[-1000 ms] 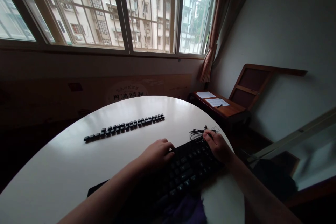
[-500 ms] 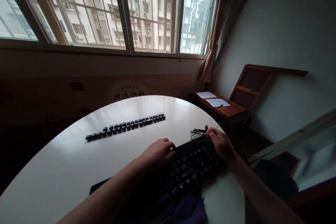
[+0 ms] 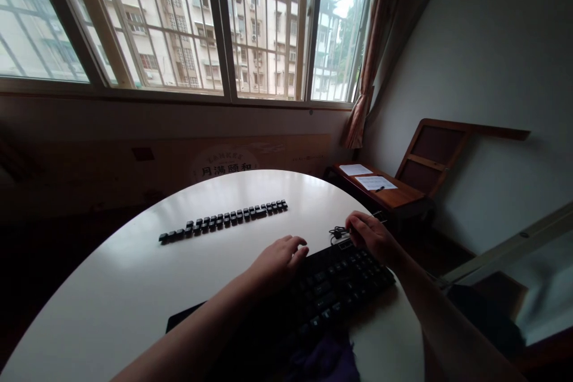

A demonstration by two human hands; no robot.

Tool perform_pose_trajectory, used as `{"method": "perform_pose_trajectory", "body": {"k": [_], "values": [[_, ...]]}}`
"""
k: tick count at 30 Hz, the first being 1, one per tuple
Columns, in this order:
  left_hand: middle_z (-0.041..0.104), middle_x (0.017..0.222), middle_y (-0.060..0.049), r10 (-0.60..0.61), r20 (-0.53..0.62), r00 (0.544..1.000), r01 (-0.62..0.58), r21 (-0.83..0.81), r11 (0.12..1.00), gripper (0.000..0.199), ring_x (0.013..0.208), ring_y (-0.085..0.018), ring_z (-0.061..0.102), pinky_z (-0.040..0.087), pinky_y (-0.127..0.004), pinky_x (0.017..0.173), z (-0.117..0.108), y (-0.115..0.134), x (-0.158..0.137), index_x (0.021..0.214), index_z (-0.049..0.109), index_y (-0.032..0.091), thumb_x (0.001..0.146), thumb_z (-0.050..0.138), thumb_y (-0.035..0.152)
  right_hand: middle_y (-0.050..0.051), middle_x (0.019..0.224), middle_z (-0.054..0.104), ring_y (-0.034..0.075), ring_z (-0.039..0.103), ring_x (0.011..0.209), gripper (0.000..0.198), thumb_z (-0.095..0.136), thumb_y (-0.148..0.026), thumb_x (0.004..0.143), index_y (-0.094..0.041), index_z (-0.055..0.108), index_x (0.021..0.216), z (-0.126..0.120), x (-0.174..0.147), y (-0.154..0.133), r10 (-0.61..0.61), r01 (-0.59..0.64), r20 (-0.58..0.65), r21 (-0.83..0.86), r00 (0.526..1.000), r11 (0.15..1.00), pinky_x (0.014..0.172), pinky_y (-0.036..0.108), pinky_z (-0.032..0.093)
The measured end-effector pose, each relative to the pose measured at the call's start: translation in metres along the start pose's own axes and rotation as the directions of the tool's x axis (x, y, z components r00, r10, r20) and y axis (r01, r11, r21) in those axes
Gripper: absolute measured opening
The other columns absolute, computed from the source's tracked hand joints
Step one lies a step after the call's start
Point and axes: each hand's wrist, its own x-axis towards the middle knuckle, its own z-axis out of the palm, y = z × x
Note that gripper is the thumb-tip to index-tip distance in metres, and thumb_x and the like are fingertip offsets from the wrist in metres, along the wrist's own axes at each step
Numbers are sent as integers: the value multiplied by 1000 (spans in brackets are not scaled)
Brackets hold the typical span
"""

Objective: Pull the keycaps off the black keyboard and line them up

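Note:
A black keyboard (image 3: 342, 280) lies at a slant near the front of the white round table (image 3: 120, 286). My left hand (image 3: 280, 259) rests over its far edge, thumb and fingers a little apart, nothing visible between them. Over the keyboard's far right corner, my right hand (image 3: 369, 236) is closed round a wire keycap puller (image 3: 378, 215); only its thin metal wires stick out past the fingers. Beside that hand is a bundled black cable (image 3: 339, 231). My left forearm covers much of the keyboard's left part.
Black keycaps (image 3: 224, 219) stand in two rows farther back on the table. A purple cloth (image 3: 324, 361) lies at the keyboard's near edge. Beyond the table, a wooden chair (image 3: 409, 194) holds paper sheets (image 3: 376, 182) and a pen. A barred window spans the back.
My right hand has turned over, knuckles now higher, and hides more of the puller. My left thumb and fingers have lifted slightly off the keyboard's edge. The whole view has shifted a little.

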Motion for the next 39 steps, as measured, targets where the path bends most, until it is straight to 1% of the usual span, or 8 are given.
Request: {"method": "perform_pose_trajectory", "body": {"k": [2, 5, 11, 18, 25, 29, 34, 39], "values": [[64, 117, -13, 29, -79, 996, -36, -98, 995, 48, 107, -29, 59, 44, -41, 91, -1, 0, 1, 120, 60, 19, 97, 31, 50, 0, 58, 58, 11, 46, 48, 39, 35, -45, 100, -17, 60, 89, 6, 11, -29, -27, 42, 232, -59, 972, 997, 45, 21, 33], [65, 111, -12, 136, -177, 975, -178, -248, 952, 50, 99, -26, 58, 46, -37, 85, -3, -1, 0, 114, 60, 18, 97, 29, 54, 1, 65, 64, 10, 49, 50, 38, 37, -41, 101, -15, 63, 92, 21, 32, -76, -70, 170, 512, -151, 856, 974, 48, 20, 37], [59, 85, -7, 214, -357, 909, -346, -364, 865, 53, 73, -18, 52, 43, -28, 63, -1, -1, -4, 93, 60, 16, 98, 25, 56, 1, 67, 65, 12, 59, 61, 34, 40, -33, 99, -15, 65, 84, 49, 68, -147, -38, 349, 757, -256, 653, 901, 60, 22, 45], [42, 61, 3, 30, -415, 910, -293, -587, 755, 45, 53, -10, 36, 29, -23, 48, 0, -5, 1, 87, 51, 17, 96, 34, 57, 0, 65, 66, 13, 59, 64, 37, 40, -34, 99, -16, 70, 86, 61, 87, -160, -50, 451, 736, -359, 675, 817, 62, 24, 43], [36, 60, 8, -162, -356, 920, -221, -815, 536, 48, 45, -7, 30, 23, -20, 39, -5, 3, 9, 83, 43, 20, 82, 54, 67, 6, 93, 69, 20, 62, 87, 37, 42, -31, 100, -17, 74, 88, 60, 93, -147, -318, 628, 648, -326, 693, 706, 84, 32, 44], [38, 61, 7, -213, -342, 915, -202, -847, 492, 46, 45, -6, 31, 24, -19, 38, -9, 2, 9, 82, 44, 19, 79, 59, 63, 6, 105, 67, 20, 60, 99, 32, 42, -28, 101, -18, 72, 96, 60, 99, -139, -390, 628, 632, -202, 670, 751, 89, 32, 44], [40, 64, 7, -306, -308, 901, -162, -892, 421, 42, 49, -6, 34, 25, -18, 41, -12, 3, 8, 86, 49, 18, 80, 62, 57, 4, 102, 70, 16, 62, 87, 33, 42, -24, 100, -23, 58, 128, 65, 104, -133, -383, 464, 577, 7, 721, 886, 78, 29, 49], [40, 63, 7, -384, -304, 872, -162, -919, 360, 45, 49, -5, 32, 21, -17, 42, -14, -1, 9, 85, 50, 17, 76, 68, 57, 2, 82, 66, 14, 60, 75, 35, 38, -17, 97, -19, 60, 125, 63, 111, -130, -464, 423, 400, 191, 790, 886, 70, 26, 48]]}}
